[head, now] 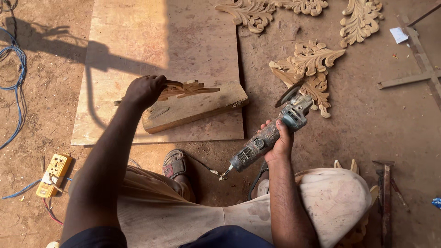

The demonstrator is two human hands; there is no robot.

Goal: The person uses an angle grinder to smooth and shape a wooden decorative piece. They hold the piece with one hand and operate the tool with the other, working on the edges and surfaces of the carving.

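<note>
My left hand [143, 91] grips one end of a small carved wooden ornament [187, 88] and holds it over a thick wooden block [197, 109]. The block lies on a large flat board [161, 41] on the dirt ground. My right hand [278, 140] is closed around the body of a grey angle grinder [271, 133]. Its disc [289, 94] points up and away, off to the right of the block and close to a carved leaf piece. The grinder's cord trails down between my knees.
Several carved leaf-scroll ornaments [312, 69] lie on the ground at upper right. A yellow power strip [54, 174] and blue cable [18, 82] lie at left. Wooden slats [406, 80] and a hammer-like tool [385, 193] are at right. My sandalled foot [174, 164] rests below the board.
</note>
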